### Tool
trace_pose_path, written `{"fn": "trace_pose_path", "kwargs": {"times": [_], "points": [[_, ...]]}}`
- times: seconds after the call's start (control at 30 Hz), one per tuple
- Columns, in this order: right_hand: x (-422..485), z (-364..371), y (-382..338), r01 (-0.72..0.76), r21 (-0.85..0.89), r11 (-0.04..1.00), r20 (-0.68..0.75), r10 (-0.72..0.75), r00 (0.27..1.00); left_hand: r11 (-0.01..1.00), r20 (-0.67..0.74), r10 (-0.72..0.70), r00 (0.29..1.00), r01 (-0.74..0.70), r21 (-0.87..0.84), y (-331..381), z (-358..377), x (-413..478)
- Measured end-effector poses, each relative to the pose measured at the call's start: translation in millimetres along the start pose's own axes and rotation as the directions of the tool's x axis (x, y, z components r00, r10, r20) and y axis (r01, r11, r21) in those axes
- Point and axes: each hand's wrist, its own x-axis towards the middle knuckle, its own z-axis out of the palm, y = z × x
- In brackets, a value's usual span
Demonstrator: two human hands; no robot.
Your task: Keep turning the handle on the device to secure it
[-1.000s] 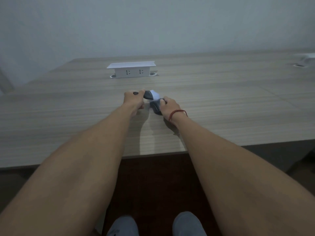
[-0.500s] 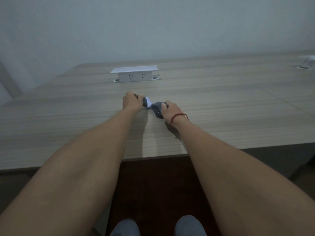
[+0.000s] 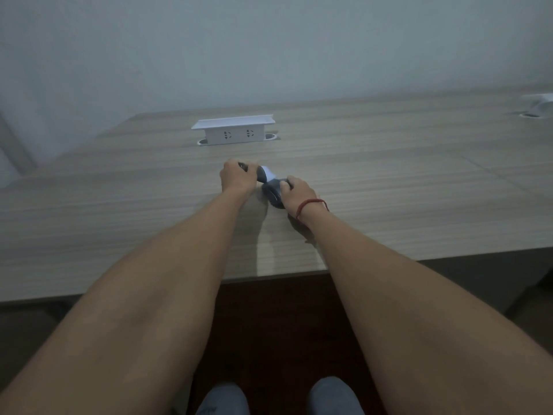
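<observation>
Both arms reach out over a wooden table [image 3: 389, 187]. My left hand [image 3: 238, 178] grips the dark handle end of a small grey and white object [image 3: 267, 176]. My right hand [image 3: 297, 194], with a red cord at the wrist, grips a dark rounded part [image 3: 273, 195] that sits against the object's white end. The two hands are close together above the table surface. What the object is cannot be told.
A white pop-up socket box [image 3: 235, 130] stands on the table beyond the hands. Another white fitting [image 3: 538, 107] sits at the far right edge. A pale wall rises behind. My knees [image 3: 223, 399] show below the table's near edge.
The hands stay on the same object, with the white part between them slightly more exposed than half a second ago. The view has shifted a little.
</observation>
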Motion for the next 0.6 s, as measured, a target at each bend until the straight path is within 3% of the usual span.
{"fn": "trace_pose_path", "kwargs": {"times": [0.1, 0.2, 0.33, 0.5, 0.6], "points": [[-1, 3, 1, -0.006, -0.037, 0.999, -0.023, 0.005, 1.0, 0.999, 0.04, -0.04, 0.998, 0.041, -0.024, -6, -10, -3], [-4, 6, -1, -0.026, -0.054, 0.998, -0.035, 0.024, 0.999, 0.984, 0.118, -0.164, 0.979, 0.171, -0.051, -10, -21, -9], [-11, 8, -5, -0.062, -0.048, 0.997, -0.05, 0.06, 0.997, 0.973, 0.067, -0.227, 0.972, 0.229, -0.037, -15, -29, -10], [-17, 5, -7, -0.074, -0.028, 0.997, -0.082, 0.071, 0.994, 0.916, 0.401, -0.258, 0.879, 0.354, -0.188, -21, -36, -19], [-16, 3, -11, -0.093, -0.02, 0.995, -0.099, 0.091, 0.991, 0.926, 0.444, -0.245, 0.862, 0.344, -0.156, -21, -42, -17]]}}
